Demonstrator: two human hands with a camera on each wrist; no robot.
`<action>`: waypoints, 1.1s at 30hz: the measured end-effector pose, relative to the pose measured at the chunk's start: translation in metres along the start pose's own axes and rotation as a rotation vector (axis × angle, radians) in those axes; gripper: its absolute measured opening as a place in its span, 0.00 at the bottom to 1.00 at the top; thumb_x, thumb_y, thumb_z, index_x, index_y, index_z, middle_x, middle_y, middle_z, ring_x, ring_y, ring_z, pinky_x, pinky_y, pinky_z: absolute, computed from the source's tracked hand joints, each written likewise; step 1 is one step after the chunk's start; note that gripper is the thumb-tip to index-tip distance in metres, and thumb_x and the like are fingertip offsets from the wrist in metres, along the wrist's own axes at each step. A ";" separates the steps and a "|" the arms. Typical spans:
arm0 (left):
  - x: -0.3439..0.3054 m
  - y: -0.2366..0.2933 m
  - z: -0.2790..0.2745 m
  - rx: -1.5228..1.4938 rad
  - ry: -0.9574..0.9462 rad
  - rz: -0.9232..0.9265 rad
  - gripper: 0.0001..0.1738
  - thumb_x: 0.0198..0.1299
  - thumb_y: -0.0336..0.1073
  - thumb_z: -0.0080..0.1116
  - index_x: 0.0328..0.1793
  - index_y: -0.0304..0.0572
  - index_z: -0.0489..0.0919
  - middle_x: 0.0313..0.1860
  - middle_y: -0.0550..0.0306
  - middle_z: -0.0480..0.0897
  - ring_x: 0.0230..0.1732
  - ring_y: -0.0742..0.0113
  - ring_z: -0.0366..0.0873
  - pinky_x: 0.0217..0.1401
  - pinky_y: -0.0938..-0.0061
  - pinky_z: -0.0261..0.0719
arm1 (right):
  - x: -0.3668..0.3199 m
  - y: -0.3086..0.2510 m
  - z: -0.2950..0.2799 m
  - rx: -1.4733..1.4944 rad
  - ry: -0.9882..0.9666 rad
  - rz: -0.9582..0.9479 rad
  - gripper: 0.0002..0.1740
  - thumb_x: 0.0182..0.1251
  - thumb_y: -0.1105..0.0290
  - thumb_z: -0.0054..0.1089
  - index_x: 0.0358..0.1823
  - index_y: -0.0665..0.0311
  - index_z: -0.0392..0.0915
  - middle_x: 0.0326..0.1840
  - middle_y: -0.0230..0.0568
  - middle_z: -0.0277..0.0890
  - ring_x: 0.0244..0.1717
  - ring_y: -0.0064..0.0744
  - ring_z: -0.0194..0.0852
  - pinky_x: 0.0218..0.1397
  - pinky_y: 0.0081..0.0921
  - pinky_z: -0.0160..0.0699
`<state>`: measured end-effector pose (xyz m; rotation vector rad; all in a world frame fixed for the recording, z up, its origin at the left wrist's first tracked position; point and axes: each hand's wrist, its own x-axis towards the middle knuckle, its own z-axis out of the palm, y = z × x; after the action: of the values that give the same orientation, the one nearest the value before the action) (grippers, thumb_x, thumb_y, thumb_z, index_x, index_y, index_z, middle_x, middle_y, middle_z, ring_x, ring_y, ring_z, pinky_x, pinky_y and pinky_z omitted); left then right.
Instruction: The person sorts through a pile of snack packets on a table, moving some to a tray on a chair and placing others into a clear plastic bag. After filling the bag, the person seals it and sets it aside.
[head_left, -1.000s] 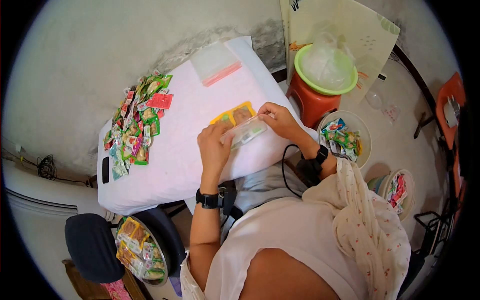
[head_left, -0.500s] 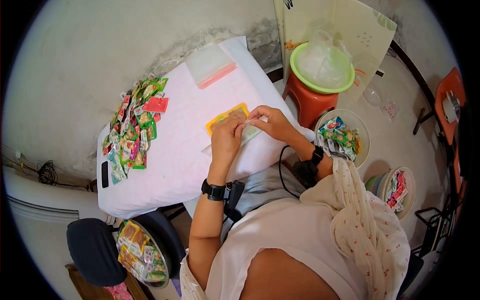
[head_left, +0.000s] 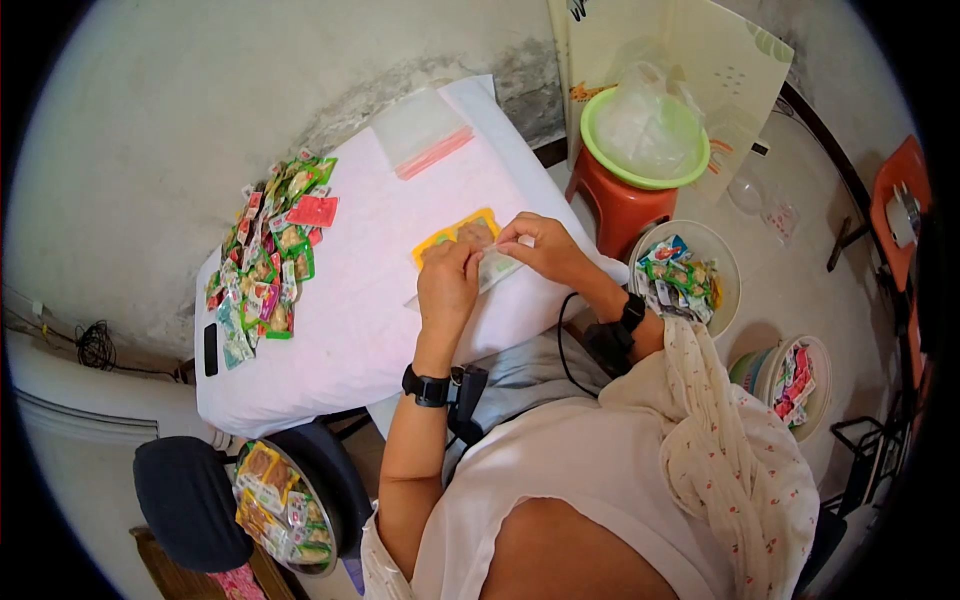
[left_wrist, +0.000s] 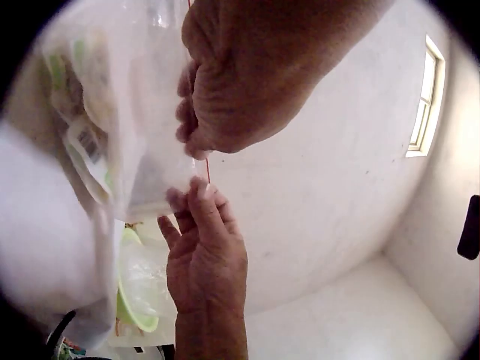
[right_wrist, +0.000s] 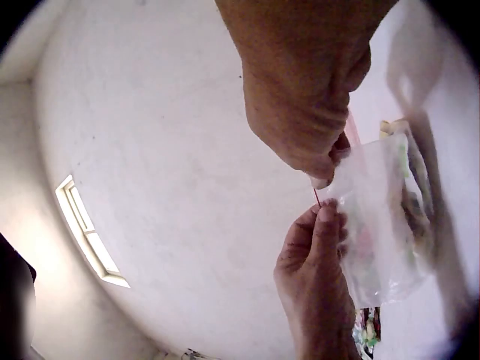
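Observation:
A clear bag (left_wrist: 150, 142) with a red line along its edge is pinched by both hands, fingertips close together. Small packets show through it in both wrist views. The left hand (head_left: 447, 285) grips the edge on one side; in the left wrist view it is the upper hand (left_wrist: 240, 82). Thumb and fingers of the right hand (head_left: 550, 247) pinch the same edge; it is the lower hand (left_wrist: 210, 262) there. Just beyond the hands, a yellow-edged packet (head_left: 476, 232) with brown contents lies on the white cloth.
A pile of colourful packets (head_left: 262, 262) and a black phone (head_left: 210, 349) lie at the left of the table (head_left: 350, 385). Flat clear bags (head_left: 418, 128) lie at the back. Buckets of packets (head_left: 735, 258) and a green basin (head_left: 690, 183) stand right; a tray of packets (head_left: 285, 500) sits lower left.
The hands have come closer together along the bag's edge. The bag, spread between them earlier, now hangs lower and nearer the body, partly behind the left hand.

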<state>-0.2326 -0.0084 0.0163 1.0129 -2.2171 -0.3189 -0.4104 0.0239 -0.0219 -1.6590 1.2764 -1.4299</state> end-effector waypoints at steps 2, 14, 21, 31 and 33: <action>-0.002 0.001 -0.001 0.020 -0.010 -0.003 0.05 0.53 0.31 0.59 0.31 0.37 0.77 0.28 0.48 0.76 0.35 0.47 0.73 0.37 0.59 0.70 | 0.000 -0.001 -0.001 -0.034 -0.004 -0.015 0.06 0.57 0.73 0.63 0.33 0.69 0.79 0.32 0.40 0.77 0.35 0.27 0.75 0.42 0.21 0.72; -0.006 -0.005 -0.002 -0.015 0.075 0.011 0.04 0.56 0.27 0.57 0.38 0.37 0.77 0.32 0.49 0.77 0.35 0.53 0.75 0.39 0.66 0.73 | 0.002 -0.001 0.000 -0.021 0.019 -0.050 0.07 0.56 0.72 0.63 0.32 0.68 0.80 0.31 0.43 0.76 0.32 0.32 0.75 0.39 0.24 0.73; -0.008 -0.006 -0.011 -0.075 0.114 0.009 0.06 0.56 0.26 0.56 0.40 0.35 0.76 0.34 0.47 0.77 0.36 0.52 0.76 0.39 0.67 0.75 | 0.002 -0.003 0.000 -0.004 0.019 -0.030 0.07 0.55 0.72 0.63 0.32 0.68 0.80 0.31 0.43 0.77 0.32 0.31 0.76 0.39 0.24 0.73; -0.015 -0.008 -0.013 0.003 0.005 -0.037 0.05 0.54 0.29 0.59 0.36 0.38 0.79 0.34 0.50 0.79 0.38 0.54 0.77 0.41 0.68 0.75 | 0.000 -0.003 -0.002 -0.026 0.001 0.005 0.05 0.56 0.74 0.64 0.32 0.69 0.79 0.32 0.40 0.77 0.35 0.28 0.75 0.42 0.21 0.72; -0.015 -0.005 -0.014 -0.021 0.009 -0.062 0.05 0.54 0.30 0.59 0.36 0.38 0.79 0.34 0.50 0.79 0.37 0.54 0.77 0.40 0.68 0.75 | 0.000 -0.004 -0.003 -0.026 -0.003 0.006 0.05 0.56 0.74 0.64 0.32 0.69 0.79 0.32 0.40 0.77 0.35 0.28 0.75 0.42 0.21 0.72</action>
<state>-0.2139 -0.0001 0.0174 1.0706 -2.1730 -0.3641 -0.4120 0.0255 -0.0175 -1.6721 1.3032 -1.4120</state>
